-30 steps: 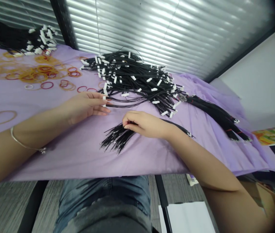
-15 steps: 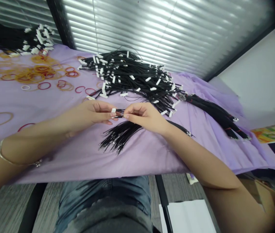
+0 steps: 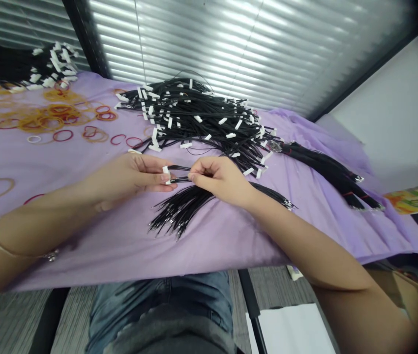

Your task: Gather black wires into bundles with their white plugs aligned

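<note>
From my distant seat I see the left hand [image 3: 146, 174] pinching a small, blocky white connector [image 3: 166, 175] between thumb and fingers; the right hand [image 3: 220, 179], fingertips curled close, grasps the slim black wires [image 3: 180, 180] running from it; both hands are near each other, above a softly creased purple cloth [image 3: 120, 250]; beneath the right one I make out a fanned sheaf [image 3: 174, 209] of thin strands, tipped with shiny metal; beyond lies a tangled cable pile [image 3: 201, 110], glossy black and studded with white blocks; leftward I have rubber bands [image 3: 50, 123], amber and red loops; rightward, straight, tied bundles [image 3: 323, 167].
</note>
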The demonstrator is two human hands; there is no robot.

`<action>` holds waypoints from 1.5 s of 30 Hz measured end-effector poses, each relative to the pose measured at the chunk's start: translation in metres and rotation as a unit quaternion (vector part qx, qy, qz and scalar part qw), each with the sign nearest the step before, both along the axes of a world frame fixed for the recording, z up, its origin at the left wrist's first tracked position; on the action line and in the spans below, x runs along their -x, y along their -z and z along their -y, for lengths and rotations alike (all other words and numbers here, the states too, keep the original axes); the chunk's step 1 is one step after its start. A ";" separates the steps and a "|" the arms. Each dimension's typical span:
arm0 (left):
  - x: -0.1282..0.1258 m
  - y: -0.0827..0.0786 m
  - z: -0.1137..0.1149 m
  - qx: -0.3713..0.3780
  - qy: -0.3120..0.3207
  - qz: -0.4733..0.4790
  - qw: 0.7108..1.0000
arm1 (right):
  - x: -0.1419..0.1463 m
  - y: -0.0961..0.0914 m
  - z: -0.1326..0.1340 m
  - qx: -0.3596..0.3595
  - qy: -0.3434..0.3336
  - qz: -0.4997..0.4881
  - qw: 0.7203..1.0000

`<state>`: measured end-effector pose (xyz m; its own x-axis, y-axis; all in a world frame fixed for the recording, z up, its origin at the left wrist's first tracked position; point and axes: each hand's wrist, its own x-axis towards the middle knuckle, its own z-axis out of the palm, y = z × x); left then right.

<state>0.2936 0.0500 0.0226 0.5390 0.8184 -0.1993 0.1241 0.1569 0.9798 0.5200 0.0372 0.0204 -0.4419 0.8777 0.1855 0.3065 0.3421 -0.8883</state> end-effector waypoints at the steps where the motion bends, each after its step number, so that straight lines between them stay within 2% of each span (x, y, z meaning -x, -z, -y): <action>1: 0.000 0.000 0.000 0.013 0.001 0.007 1.000 | 0.000 0.000 0.000 0.004 0.002 0.000 1.000; 6: -0.001 0.002 0.000 0.044 0.010 0.026 0.999 | -0.001 -0.002 0.002 0.016 0.016 0.018 1.000; 13: -0.006 0.000 0.001 0.057 -0.014 0.020 0.998 | 0.000 0.000 0.004 0.013 0.037 0.035 0.999; 20: -0.008 -0.001 0.003 0.071 -0.026 0.042 0.996 | 0.000 -0.003 0.006 0.043 0.036 0.045 0.997; 28: -0.002 0.011 0.000 0.064 -0.007 0.061 0.996 | 0.000 -0.002 0.007 0.069 0.053 0.049 0.995; 32: -0.004 0.015 0.001 0.081 -0.022 0.075 0.994 | 0.001 -0.004 0.008 0.089 0.052 0.061 0.993; 35: -0.009 0.013 0.002 0.100 -0.049 0.060 0.992 | 0.003 -0.003 0.010 0.082 0.048 0.059 0.994; 39: -0.011 0.012 0.000 0.113 -0.073 0.053 0.990 | 0.003 0.003 0.010 0.033 0.046 0.065 0.996; 45: -0.012 0.015 -0.002 0.081 -0.050 0.049 0.994 | 0.004 0.005 0.007 0.024 0.049 0.072 0.996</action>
